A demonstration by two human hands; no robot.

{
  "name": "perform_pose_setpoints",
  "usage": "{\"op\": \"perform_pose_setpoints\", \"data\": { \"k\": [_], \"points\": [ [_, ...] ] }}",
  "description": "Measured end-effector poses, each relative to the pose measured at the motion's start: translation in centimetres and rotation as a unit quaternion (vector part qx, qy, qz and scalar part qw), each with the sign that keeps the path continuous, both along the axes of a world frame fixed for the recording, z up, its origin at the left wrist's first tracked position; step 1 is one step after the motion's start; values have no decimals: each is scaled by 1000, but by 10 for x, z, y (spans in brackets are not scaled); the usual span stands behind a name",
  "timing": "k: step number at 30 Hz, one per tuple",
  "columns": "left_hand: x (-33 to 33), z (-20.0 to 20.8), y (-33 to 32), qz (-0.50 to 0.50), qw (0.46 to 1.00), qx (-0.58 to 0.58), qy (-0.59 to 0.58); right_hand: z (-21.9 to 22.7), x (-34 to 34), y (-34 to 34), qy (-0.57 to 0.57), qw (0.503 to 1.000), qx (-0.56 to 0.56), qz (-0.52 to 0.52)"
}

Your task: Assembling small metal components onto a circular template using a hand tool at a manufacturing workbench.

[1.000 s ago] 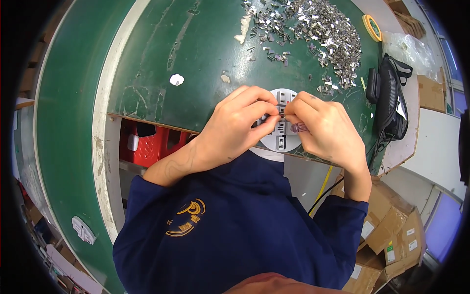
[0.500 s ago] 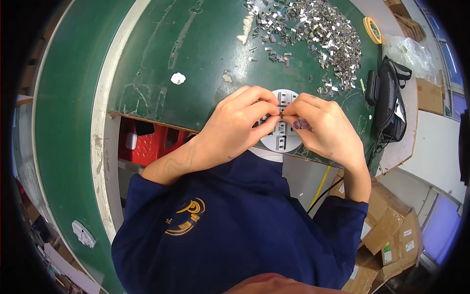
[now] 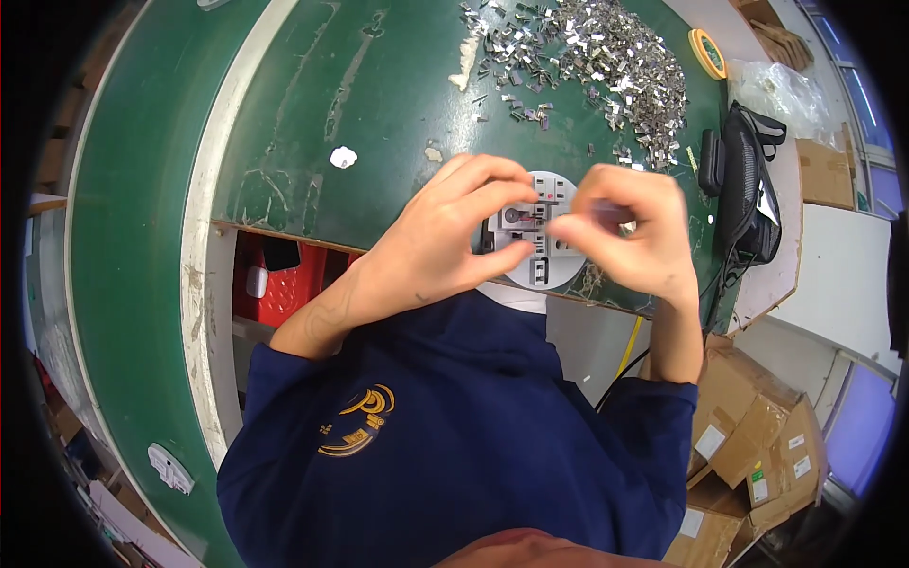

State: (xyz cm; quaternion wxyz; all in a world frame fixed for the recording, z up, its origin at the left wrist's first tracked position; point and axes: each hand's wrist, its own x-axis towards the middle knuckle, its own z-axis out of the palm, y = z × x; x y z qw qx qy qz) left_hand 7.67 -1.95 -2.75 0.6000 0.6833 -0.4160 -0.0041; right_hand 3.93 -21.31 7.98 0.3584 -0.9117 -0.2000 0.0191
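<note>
A round light-grey plastic base (image 3: 541, 274) with slots and small metal fittings lies at the table's near edge. My left hand (image 3: 450, 227) is at its left side, thumb and fingers apart, nothing seen between them. Across the base's right side, my right hand (image 3: 636, 232) is raised a little, blurred, its fingers curled. A small shiny piece shows inside that curl, seemingly one of the metal clips. A large pile of small metal clips (image 3: 630, 71) spreads over the far part of the table, with a few strays nearer the base.
A yellow tape roll (image 3: 707, 54), clear plastic bag (image 3: 778, 95) and black mesh bag (image 3: 748, 204) line the right side. A white scrap (image 3: 343, 157) lies left on the green table (image 3: 294, 142). Below is a red stool (image 3: 294, 298); cardboard boxes (image 3: 757, 435) stand lower right.
My hands, together over the middle of the base before, have drawn apart. The right hand has moved up and right; the left fingers have spread, uncovering more of the base.
</note>
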Motion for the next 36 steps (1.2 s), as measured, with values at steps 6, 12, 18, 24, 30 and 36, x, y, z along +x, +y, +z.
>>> {"op": "perform_pose_setpoints", "data": {
  "k": [6, 12, 18, 24, 30, 36],
  "points": [
    [-5, 4, -9, -6, 995, 73, -71, -27, -14, 14, 40, 840, 540, -30],
    [-3, 0, -14, -11, 990, 97, -102, -40, -12, 16, -7, 891, 453, 1],
    [-1, 3, -15, -25, 991, 105, -78, -49, -11, 28, -79, 924, 370, -47],
    [-5, 7, -12, 9, 986, 117, -119, -36, 0, 12, 24, 870, 492, -18],
    [12, 19, 34, 106, 976, 138, -130, -14, 3, -2, 5, 853, 522, 19],
    [67, 41, 140, 476, 845, 243, 0, -10, 1, -14, -48, 873, 476, -98]
  ]
}}
